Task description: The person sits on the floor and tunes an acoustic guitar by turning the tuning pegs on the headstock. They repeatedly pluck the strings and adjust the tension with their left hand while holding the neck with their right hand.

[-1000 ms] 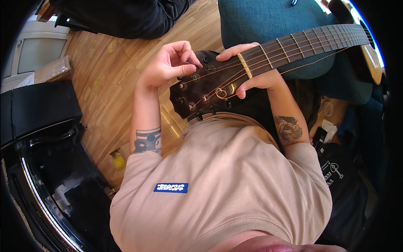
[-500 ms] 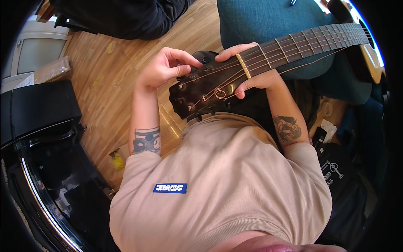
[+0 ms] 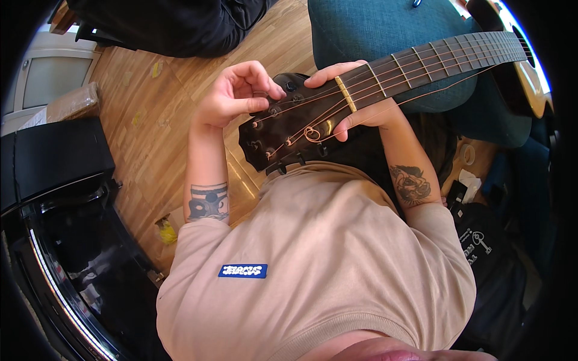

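While a black case (image 3: 57,159) sits at far left on the wood floor (image 3: 150,120), left hand (image 3: 232,96) grip pinched on a tuning peg (image 3: 272,110), guitar headstock (image 3: 289,132) over the lap, right hand (image 3: 355,108) grip wrapped around the neck (image 3: 433,66), teal cushion (image 3: 385,30) behind.

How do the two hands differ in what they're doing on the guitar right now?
The left hand pinches at a tuning post on the top edge of the headstock with fingertips bunched; the right hand wraps around the neck by the nut, thumb over the strings. The left forearm bears a band tattoo, the right a round figure. Both are bare and touch the same guitar.
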Demonstrator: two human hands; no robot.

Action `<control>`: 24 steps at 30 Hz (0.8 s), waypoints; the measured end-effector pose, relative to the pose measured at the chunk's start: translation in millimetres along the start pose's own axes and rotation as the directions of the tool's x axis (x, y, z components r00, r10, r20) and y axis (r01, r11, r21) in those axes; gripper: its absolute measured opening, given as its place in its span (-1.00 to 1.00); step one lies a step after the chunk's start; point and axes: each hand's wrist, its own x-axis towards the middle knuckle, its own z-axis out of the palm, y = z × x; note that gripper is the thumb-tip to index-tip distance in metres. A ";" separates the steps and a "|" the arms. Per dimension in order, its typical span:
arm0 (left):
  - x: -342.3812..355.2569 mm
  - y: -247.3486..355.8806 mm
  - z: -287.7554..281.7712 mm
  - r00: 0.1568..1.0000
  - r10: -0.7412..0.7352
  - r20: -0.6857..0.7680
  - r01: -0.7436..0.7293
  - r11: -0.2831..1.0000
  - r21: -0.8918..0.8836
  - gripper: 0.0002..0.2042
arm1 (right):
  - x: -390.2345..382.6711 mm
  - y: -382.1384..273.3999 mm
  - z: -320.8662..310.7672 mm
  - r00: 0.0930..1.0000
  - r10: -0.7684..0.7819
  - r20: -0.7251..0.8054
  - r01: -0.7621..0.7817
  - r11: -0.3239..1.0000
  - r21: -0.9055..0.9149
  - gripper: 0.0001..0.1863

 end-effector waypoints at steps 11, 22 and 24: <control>14.8 -6.0 13.7 0.999 0.000 -0.033 0.000 1.000 0.000 -0.85 | -0.9 0.3 -0.7 1.000 0.016 0.006 -0.015 0.999 -0.040 -0.18; -0.3 -8.2 -1.2 0.994 -0.097 -0.045 0.099 0.994 0.047 -0.79 | -1.3 0.8 0.0 1.000 0.011 0.007 -0.011 1.000 -0.005 -0.18; 1.8 -8.4 -0.2 0.990 -0.137 -0.031 0.139 0.988 0.069 -0.80 | -0.5 1.3 0.1 1.000 0.001 0.014 -0.001 1.000 -0.015 -0.19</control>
